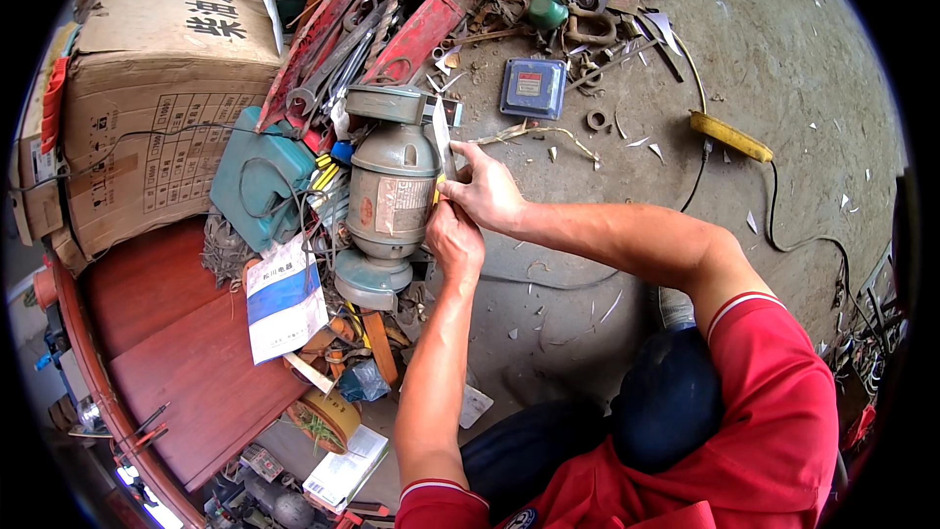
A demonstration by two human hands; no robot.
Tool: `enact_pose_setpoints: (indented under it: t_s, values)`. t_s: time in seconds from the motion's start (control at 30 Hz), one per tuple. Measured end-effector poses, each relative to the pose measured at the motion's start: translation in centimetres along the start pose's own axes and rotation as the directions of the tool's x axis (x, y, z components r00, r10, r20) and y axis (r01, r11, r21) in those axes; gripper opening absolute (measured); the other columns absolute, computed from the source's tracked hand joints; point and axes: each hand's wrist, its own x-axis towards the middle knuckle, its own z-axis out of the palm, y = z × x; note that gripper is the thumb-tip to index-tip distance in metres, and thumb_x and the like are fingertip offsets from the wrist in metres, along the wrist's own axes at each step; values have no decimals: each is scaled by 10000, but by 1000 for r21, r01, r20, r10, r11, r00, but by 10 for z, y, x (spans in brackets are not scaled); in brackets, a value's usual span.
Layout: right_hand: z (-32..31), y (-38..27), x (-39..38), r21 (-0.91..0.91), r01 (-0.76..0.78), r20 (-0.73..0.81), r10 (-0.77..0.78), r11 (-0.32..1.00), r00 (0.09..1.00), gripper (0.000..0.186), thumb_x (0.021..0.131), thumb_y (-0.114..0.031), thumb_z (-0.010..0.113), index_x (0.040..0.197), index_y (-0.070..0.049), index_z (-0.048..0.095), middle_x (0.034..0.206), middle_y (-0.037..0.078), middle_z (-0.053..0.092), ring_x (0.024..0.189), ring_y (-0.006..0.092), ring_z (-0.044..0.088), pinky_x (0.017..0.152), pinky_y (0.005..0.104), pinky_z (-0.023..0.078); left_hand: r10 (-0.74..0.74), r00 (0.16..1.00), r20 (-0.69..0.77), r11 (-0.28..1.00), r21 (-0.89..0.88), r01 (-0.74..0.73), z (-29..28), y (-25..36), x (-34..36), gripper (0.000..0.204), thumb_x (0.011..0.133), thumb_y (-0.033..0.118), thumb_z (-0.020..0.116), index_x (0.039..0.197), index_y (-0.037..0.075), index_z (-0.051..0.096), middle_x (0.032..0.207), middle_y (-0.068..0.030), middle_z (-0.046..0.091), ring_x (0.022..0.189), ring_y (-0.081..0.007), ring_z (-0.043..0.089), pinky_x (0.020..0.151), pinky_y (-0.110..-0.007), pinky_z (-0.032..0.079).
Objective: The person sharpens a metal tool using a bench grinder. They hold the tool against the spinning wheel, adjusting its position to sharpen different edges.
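Note:
My right hand [488,188] pinches a thin, pointed white strip [442,137] that stands up from the fingers. Just below it, my left hand [455,243] is closed, touching the right; a small yellow piece shows at its fingertips, mostly hidden, so its kind is unclear. Both hands are beside the right side of a grey-green electric motor-like machine [366,204], which has a paper label and round ends. A blue square metal cover [534,88] with a small label lies on the floor beyond my hands.
At left are a cardboard box [166,88], a teal case [257,176], a printed booklet [285,299] and a reddish wooden board [196,343]. A red metal tool tray [318,34] holds wrenches. Paper scraps litter the concrete, where a yellow power strip [730,136] trails cable at right.

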Motion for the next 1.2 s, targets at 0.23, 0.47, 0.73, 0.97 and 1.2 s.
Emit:
enact_pose_setpoints:
  t_s: [0.23,0.47,0.73,0.97,1.2]
  values:
    - [-7,-6,-3,-28,-46,56,47,999,997,696,851,-226,779,1441,-23,470,1015,217,740,968,352,729,870,427,565,-15,999,34,998,55,13,1,-12,-6,317,1022,237,525,1200,16,665,1069,-198,728,1002,-356,699,839,-429,525]
    - [-8,0,-5,-16,-18,58,19,1000,998,682,855,-224,772,1436,-25,473,993,218,741,946,355,733,853,433,569,9,1000,21,997,73,-10,5,-20,-10,307,1018,233,536,1177,5,664,1030,-194,732,950,-350,706,805,-427,526]
    - [-5,4,-8,-14,19,56,-18,1000,998,682,850,-226,772,1432,-26,479,982,216,737,935,366,728,846,442,567,84,996,-35,996,14,-83,8,-24,-14,310,1017,219,541,1208,3,655,1043,-189,736,958,-332,713,806,-418,531]
    - [-4,3,-12,-30,7,52,-5,1000,999,678,844,-229,776,1428,-37,490,991,217,737,945,365,728,857,446,564,97,994,-59,995,13,-96,8,-30,-18,316,1022,206,530,1242,18,655,1100,-168,732,1014,-284,704,845,-400,534]
    - [-3,5,-15,-20,23,49,-22,1000,999,671,841,-230,773,1420,-33,496,1007,226,736,952,371,729,863,442,566,13,1000,25,1000,-24,-12,3,-25,-23,342,1008,150,544,1276,-54,605,1239,-241,654,1174,-388,607,981,-456,477]
